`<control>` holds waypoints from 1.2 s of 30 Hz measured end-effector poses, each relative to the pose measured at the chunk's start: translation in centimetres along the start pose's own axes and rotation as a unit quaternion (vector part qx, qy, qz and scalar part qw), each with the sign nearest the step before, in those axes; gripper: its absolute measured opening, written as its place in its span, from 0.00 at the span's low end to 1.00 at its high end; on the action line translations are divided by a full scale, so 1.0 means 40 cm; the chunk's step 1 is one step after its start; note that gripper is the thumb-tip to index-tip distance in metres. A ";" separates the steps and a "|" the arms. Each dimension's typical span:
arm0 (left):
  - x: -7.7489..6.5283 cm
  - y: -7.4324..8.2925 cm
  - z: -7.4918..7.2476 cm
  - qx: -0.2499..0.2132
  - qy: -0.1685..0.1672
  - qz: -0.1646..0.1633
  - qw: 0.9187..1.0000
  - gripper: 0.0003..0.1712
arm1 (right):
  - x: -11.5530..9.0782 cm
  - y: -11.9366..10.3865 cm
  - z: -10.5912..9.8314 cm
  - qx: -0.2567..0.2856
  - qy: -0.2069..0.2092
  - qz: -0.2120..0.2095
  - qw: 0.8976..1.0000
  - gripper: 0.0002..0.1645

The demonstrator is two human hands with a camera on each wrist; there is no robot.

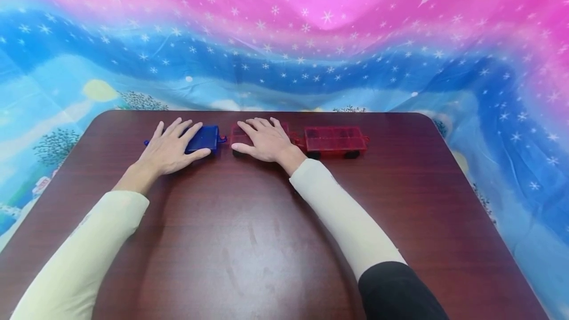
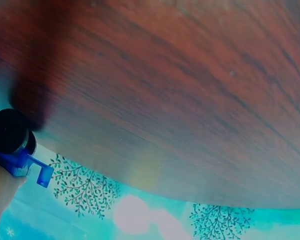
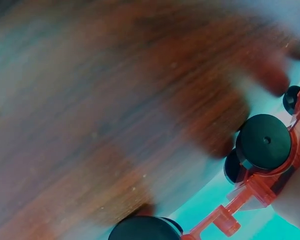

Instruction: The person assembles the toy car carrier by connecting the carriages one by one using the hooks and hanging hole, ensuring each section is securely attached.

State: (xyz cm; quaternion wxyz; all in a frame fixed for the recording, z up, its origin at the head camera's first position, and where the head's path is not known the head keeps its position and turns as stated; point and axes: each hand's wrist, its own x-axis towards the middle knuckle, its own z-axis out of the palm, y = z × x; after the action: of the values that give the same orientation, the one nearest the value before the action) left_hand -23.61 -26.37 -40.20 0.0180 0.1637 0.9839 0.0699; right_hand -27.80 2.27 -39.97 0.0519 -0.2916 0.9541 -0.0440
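Observation:
My left hand [image 1: 166, 151] lies over a see-through blue toy wagon [image 1: 204, 138], fingers spread and thumb along its near side. My right hand [image 1: 265, 143] rests the same way over a see-through red toy wagon [image 1: 237, 137], hiding much of it. Blue and red wagons stand in line, the blue hook [image 1: 222, 139] close to the red one's left end. A second red wagon [image 1: 335, 138] follows on the right, at the coupling. A black wheel [image 2: 9, 131] shows in the left wrist view; the right wrist view has a wheel [image 3: 265, 141] and a red coupling [image 3: 225, 220].
The wagons stand near the far edge of a dark brown wooden table [image 1: 231, 231] with rounded corners. Behind and beside it hangs a pink and blue cloth [image 1: 284, 58] with snowflakes and trees.

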 end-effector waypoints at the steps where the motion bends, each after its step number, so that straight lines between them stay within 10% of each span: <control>1: 0.000 -0.001 0.000 0.000 0.000 0.001 1.000 0.55 | 0.000 0.000 0.000 0.001 0.000 0.000 1.000 0.53; 36: 0.014 0.048 -0.009 0.004 0.035 -0.010 0.999 0.52 | -0.052 0.022 -0.054 -0.029 0.041 0.062 0.997 0.47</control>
State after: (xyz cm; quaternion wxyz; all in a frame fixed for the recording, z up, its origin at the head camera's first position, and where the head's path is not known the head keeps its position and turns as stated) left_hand -23.55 -24.42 -39.59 -0.0160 0.1512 0.9858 0.0712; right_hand -26.83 4.27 -37.78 0.0065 -0.2308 0.9727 -0.0248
